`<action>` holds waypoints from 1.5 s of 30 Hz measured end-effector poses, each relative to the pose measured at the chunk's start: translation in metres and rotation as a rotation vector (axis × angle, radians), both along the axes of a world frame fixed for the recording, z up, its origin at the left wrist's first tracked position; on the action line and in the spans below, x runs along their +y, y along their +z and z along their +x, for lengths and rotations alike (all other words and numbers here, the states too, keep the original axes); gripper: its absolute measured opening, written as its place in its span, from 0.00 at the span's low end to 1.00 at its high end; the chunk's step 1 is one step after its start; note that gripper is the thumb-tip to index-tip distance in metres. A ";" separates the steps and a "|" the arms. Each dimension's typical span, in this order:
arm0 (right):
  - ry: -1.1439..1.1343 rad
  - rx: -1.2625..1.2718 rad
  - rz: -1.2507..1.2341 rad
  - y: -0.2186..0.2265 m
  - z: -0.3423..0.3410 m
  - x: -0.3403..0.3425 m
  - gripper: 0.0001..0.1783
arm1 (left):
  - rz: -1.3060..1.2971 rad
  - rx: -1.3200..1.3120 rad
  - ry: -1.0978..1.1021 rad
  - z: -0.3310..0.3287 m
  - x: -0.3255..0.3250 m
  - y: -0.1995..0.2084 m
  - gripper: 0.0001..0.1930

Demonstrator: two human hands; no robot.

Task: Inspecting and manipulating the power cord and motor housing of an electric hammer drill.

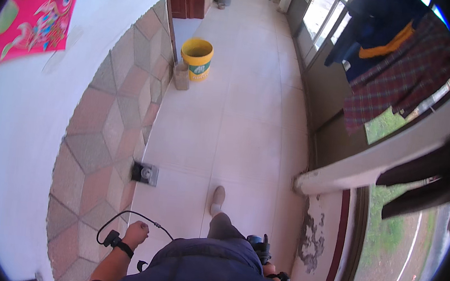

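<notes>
My left hand (137,233) hangs by the tiled lower wall with its fingers curled in, and nothing shows in it. A black strap with a small device (113,239) sits on that wrist, and a black cable (123,212) loops from it toward my body. On the right, close against my side, my right hand (269,269) is closed on a dark rounded object with a handle-like part (259,247), whose kind I cannot make out. Most of those fingers are hidden behind it. Another black strap (282,279) circles my right wrist.
A yellow bucket (197,56) and a small tan container (181,76) stand by the left wall. Nearer lies a small dark box-like thing (146,174) on the pale tiled floor (249,116). Clothes (399,76) hang along the windows at right, beside a white pillar (386,150).
</notes>
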State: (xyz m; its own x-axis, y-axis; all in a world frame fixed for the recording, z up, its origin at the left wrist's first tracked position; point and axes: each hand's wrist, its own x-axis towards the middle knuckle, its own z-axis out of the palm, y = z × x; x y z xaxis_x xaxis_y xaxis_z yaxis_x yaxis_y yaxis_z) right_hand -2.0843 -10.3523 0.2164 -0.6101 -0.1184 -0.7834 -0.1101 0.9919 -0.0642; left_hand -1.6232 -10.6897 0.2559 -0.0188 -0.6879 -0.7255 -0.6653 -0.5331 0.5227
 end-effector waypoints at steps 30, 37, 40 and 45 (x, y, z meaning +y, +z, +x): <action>-0.293 0.021 -0.163 0.073 -0.348 -0.817 0.21 | -0.102 -0.034 -0.229 -0.401 -0.829 -0.011 0.14; 0.091 0.063 0.115 -0.173 -0.483 -0.823 0.30 | 0.030 -0.016 -0.184 -0.522 -0.970 -0.037 0.12; 0.179 0.010 0.110 -0.105 -0.528 -0.971 0.32 | 0.049 -0.034 -0.093 -0.535 -1.009 -0.023 0.13; 0.091 0.093 0.110 0.003 -0.590 -1.157 0.32 | 0.081 0.029 -0.045 -0.593 -1.107 -0.030 0.13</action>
